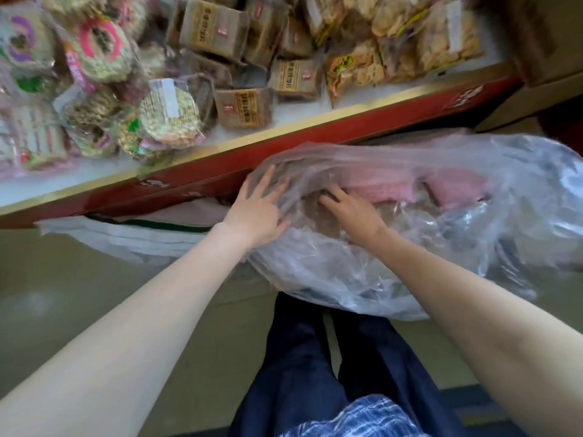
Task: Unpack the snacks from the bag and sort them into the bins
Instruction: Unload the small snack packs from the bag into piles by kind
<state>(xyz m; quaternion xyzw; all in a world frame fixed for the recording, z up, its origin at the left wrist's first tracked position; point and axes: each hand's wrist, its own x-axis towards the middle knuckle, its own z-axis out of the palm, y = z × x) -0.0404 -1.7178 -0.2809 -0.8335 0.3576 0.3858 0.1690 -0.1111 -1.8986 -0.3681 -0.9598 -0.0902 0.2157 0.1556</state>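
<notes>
No text can be read with certainty. The brown packs on the shelf carry a vertical tan label with dark characters and a small red mark beside it, but blur makes the characters illegible. A yellow pack bears a dark panel with yellow characters, also unreadable. The round cakes show a white sticker with faint print too small to make out. White characters stand on the shelf's red front at the right end and at two spots lower left; they are smeared and cannot be read.
</notes>
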